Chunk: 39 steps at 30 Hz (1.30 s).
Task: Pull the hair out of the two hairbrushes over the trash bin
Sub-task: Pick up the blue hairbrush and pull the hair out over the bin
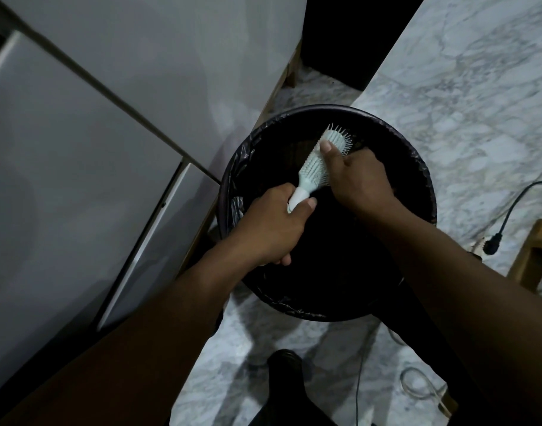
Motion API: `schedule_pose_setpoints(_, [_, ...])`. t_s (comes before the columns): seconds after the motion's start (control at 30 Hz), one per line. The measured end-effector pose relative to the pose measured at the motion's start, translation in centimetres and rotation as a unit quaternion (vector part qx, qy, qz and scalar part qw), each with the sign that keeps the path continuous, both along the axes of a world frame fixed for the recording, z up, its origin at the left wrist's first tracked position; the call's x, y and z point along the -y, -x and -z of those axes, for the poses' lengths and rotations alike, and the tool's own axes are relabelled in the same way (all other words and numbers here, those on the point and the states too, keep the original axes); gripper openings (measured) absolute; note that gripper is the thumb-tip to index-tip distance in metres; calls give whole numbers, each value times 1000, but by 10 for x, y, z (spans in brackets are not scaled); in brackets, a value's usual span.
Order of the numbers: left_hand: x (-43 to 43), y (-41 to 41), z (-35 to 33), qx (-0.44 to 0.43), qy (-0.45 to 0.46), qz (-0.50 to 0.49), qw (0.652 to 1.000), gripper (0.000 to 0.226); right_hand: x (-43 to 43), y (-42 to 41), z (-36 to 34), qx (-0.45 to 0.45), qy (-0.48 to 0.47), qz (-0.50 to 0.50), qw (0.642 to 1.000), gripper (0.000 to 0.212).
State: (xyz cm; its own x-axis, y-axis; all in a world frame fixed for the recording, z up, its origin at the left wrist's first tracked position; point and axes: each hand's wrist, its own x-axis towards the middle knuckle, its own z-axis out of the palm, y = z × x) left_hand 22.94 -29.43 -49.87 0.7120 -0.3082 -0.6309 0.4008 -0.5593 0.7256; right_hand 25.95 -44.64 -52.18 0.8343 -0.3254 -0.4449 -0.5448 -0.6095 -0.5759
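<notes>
A pale mint hairbrush (317, 167) is held over the round black-lined trash bin (417, 167), its bristled head pointing up and to the right. My left hand (272, 226) is closed around its handle. My right hand (360, 179) lies across the bristles, thumb pressed on the brush head and fingers curled on the far side. Any hair under those fingers is too dark to make out. Only one brush is in view.
Grey cabinet doors (79, 164) stand close on the left of the bin. The floor is white marble (463, 87). A black plug and cable (494, 241) lie to the right beside a wooden frame (531, 256). More cable lies at the bottom right.
</notes>
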Motion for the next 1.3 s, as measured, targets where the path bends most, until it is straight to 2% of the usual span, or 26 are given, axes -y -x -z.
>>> schedule_pose_setpoints(0.1, [-3,-8,-2,8,15,-17,1000,21,1,-2,-6,37,-171,57,983,59])
schedule_pose_setpoints(0.2, [-6,-14,-3,-7,31,-39,999,21,-4,-1,-6,30,-351,176,919,53])
schedule_pose_setpoints(0.3, [-9,-14,0,-36,22,-66,997,22,-2,-11,-2,22,-428,351,833,45])
schedule_pose_setpoints(0.33, [-10,-14,1,-39,13,-67,997,21,3,-15,2,28,-424,370,826,40])
schedule_pose_setpoints(0.43, [-9,-12,1,-54,10,-45,997,21,13,-16,6,25,-399,279,873,17])
schedule_pose_setpoints(0.5, [-8,-11,0,-64,15,-29,997,18,11,-10,10,19,-339,190,921,29])
schedule_pose_setpoints(0.57, [-9,-11,-1,-73,22,-21,997,16,7,-6,11,53,-276,162,946,37])
schedule_pose_setpoints(0.73, [-12,-11,-1,-93,38,5,995,17,16,-6,20,82,-219,175,957,28])
schedule_pose_setpoints(0.9, [-15,-11,1,-89,45,24,995,18,22,-6,25,90,-111,184,972,27])
schedule_pose_setpoints(1.07, [-20,-10,1,-119,30,42,992,21,28,-8,34,63,-166,290,940,37])
schedule_pose_setpoints(1.2, [-19,0,4,-131,14,54,990,21,34,-3,43,29,-85,312,946,45])
schedule_pose_setpoints(1.23, [-18,5,6,-124,13,43,991,20,31,0,45,22,-76,290,954,41])
schedule_pose_setpoints(1.3, [-16,16,8,-99,5,-5,995,20,21,7,40,14,-79,226,971,11])
